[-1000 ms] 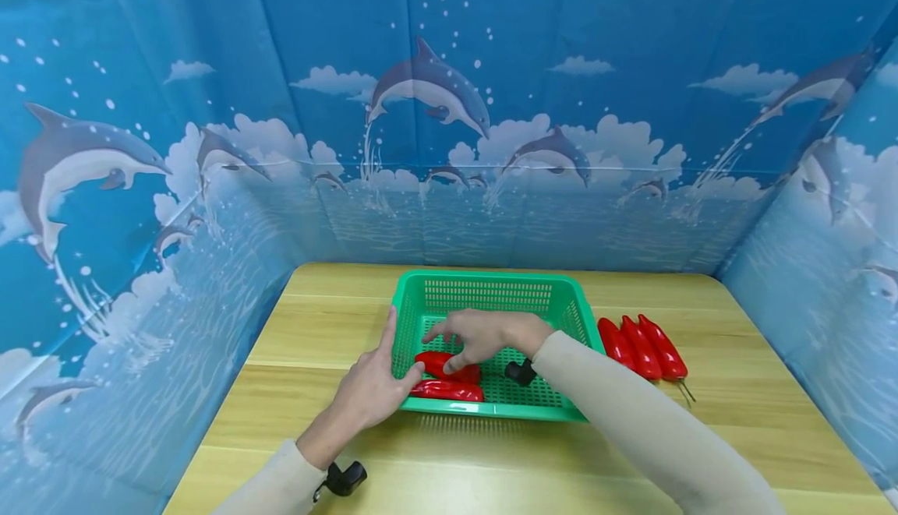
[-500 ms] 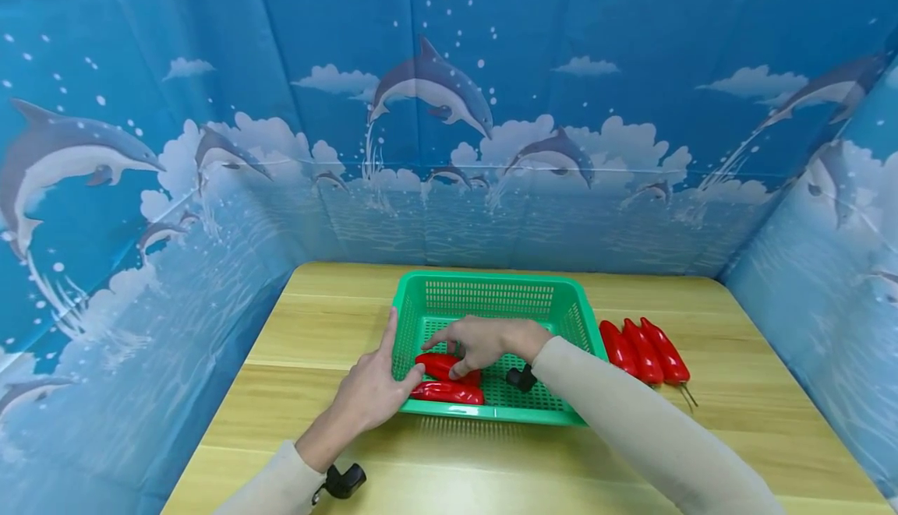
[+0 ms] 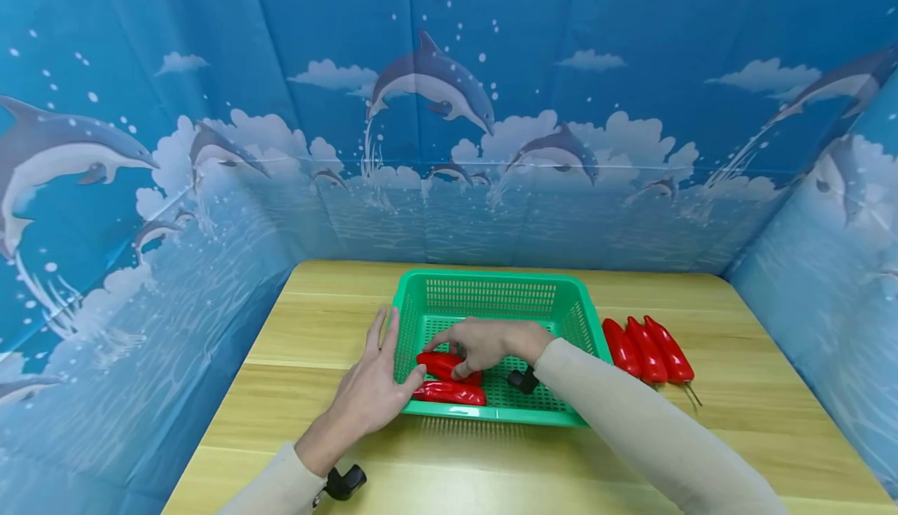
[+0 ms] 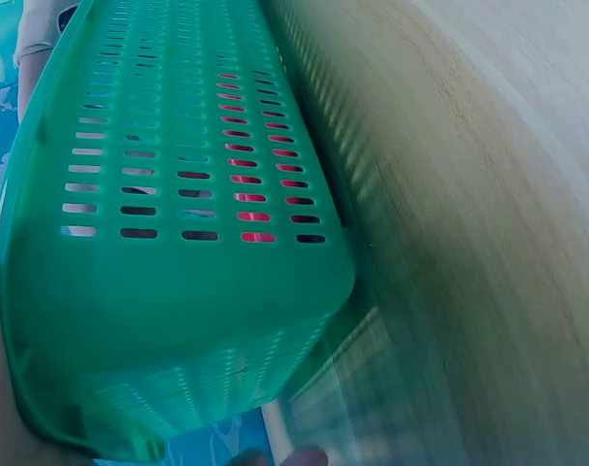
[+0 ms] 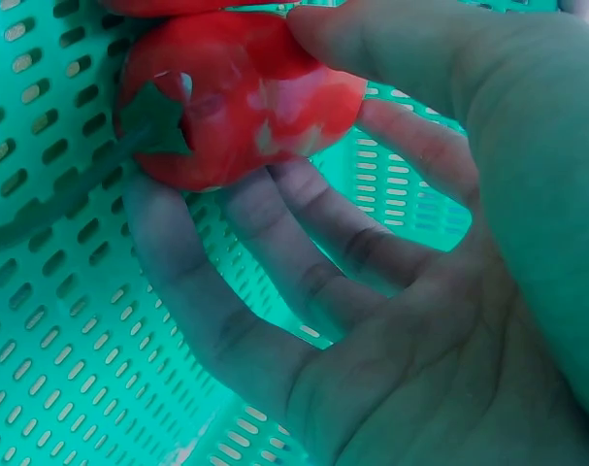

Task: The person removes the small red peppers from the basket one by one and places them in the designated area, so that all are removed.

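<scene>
In the head view, my right hand (image 3: pixel 484 341) reaches into a green plastic basket (image 3: pixel 533 415) and holds a red pepper (image 3: pixel 436 362) near its left side. The right wrist view shows the thumb on one side of this pepper (image 5: pixel 245 102) and the fingers curled against the other. Its green stem (image 5: pixel 71 189) points away from the palm. A second red pepper (image 3: pixel 449 394) lies beside it along the basket's front wall. My left hand (image 3: pixel 368 390) rests at the basket's left rim, fingers extended outside and thumb over the edge.
Three more red peppers (image 3: pixel 647 353) lie side by side on the wooden table (image 3: pixel 337 320), just right of the basket. A blue dolphin-print curtain (image 3: pixel 449 219) stands behind the table and at both sides. Red shows through the slots of the basket wall (image 4: pixel 178 301) in the left wrist view.
My left hand's fingers have spread apart at the rim. The right hand has shifted very slightly right and down, still on the same pepper. The peppers in the basket have hardly moved.
</scene>
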A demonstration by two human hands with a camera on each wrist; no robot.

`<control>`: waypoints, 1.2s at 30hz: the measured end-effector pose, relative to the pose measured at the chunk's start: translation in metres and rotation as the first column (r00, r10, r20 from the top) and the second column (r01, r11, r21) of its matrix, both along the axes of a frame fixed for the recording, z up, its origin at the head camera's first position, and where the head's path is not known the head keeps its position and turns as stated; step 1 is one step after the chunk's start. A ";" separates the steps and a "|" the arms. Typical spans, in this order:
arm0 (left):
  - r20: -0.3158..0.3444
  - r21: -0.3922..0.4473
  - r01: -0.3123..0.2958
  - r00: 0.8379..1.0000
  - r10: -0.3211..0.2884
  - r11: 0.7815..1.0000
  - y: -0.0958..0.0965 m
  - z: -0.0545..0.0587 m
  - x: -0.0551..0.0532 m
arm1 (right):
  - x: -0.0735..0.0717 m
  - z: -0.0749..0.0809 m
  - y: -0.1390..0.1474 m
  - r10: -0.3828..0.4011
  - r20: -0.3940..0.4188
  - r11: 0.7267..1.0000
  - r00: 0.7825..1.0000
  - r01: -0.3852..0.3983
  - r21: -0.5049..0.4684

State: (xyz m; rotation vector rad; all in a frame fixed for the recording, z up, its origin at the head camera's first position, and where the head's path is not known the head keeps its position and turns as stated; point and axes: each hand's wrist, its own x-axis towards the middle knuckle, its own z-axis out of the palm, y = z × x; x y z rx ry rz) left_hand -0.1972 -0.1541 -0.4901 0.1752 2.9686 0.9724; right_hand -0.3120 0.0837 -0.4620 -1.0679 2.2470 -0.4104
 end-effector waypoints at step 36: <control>-0.105 -0.065 0.069 0.992 -0.076 0.996 -0.004 -0.002 0.002 | 0.006 0.001 0.011 -0.025 -0.041 1.000 0.999 0.025 0.018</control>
